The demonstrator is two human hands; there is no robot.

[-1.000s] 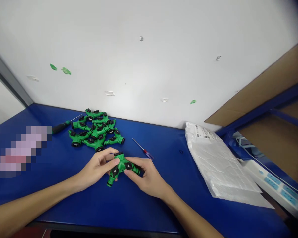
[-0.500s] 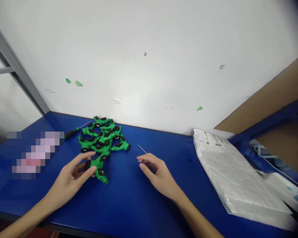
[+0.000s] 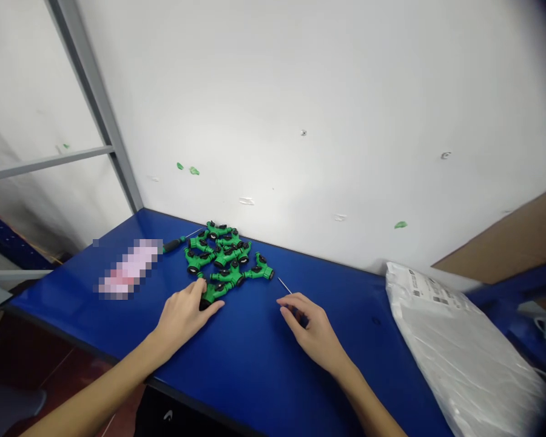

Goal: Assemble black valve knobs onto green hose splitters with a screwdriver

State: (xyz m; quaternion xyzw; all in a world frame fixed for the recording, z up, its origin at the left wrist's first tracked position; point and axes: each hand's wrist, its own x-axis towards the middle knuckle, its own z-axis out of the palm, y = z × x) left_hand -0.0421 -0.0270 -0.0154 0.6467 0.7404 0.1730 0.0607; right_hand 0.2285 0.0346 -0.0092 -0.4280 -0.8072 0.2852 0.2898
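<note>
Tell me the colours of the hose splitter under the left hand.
The hose splitter is bright green with black caps; the head view shows it.

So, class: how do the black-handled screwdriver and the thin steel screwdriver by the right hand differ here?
The black-handled screwdriver shows its handle; the thin steel screwdriver shows only its shaft, the right hand hiding the rest. The black-handled one lies left of the pile of green plastic hose splitters, the thin one right of it. Both have slender metal shafts.
</note>
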